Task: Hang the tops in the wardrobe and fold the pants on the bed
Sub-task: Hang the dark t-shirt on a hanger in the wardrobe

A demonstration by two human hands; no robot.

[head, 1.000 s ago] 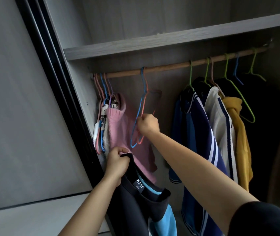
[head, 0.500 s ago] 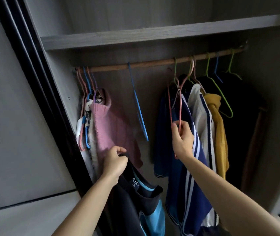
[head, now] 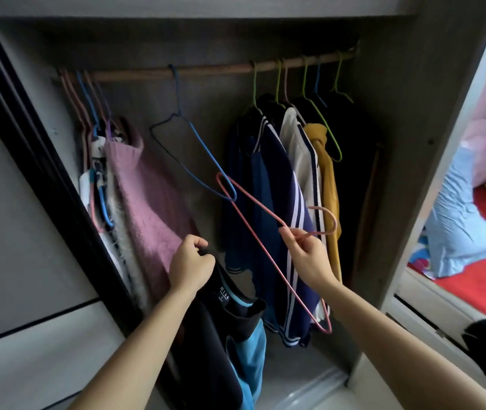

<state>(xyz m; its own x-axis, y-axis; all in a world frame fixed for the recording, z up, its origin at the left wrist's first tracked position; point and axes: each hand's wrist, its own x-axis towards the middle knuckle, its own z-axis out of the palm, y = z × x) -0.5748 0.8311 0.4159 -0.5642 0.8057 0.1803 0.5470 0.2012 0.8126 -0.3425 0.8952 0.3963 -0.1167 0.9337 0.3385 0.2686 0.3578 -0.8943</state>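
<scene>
Left hand (head: 191,266) grips black-and-blue top (head: 224,329) at collar, neck label reading "MTEE"; right hand (head: 310,255) pinches pink wire hanger (head: 261,207) near its hook.

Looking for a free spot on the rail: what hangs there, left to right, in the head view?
Pink sweater → empty blue hanger → navy striped jacket → white jacket → mustard top.

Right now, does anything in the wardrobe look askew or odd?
Yes. The empty blue hanger hangs tilted on the rod, and the pink hanger in the right hand crosses its lower corner; it may be snagged.
</scene>
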